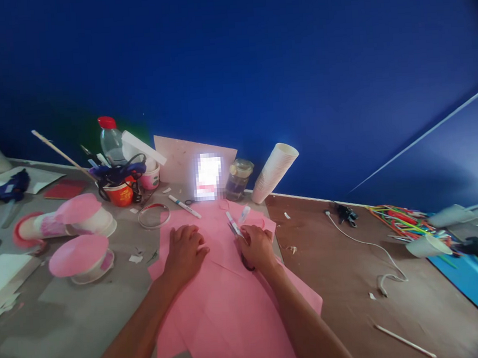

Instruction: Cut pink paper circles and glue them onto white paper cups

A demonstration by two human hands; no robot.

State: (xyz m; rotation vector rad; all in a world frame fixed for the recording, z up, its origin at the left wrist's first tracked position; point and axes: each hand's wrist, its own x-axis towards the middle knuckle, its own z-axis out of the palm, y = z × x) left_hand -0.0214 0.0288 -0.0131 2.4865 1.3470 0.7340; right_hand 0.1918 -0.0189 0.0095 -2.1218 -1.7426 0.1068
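Note:
Sheets of pink paper [228, 316] lie spread and overlapping in front of me. My left hand [186, 254] rests on their left part, fingers loosely bent and apart, holding nothing. On the right side, my right hand [259, 247] is closed around scissors [234, 226]. Their pale blades point away from me, and a dark handle loop shows below the palm. Just beyond that hand lies a small whitish piece [245, 213], too blurred to name. A capped marker [184, 206] lies at the paper's far edge.
Pink-topped paper cups [79, 256] and a clear tape roll [154, 216] are at left. Behind stand a red tub of tools [119, 194], a lit phone screen [208, 175], a jar [239, 180] and stacked paper cups [274, 172]. A white cable [374, 244] lies right.

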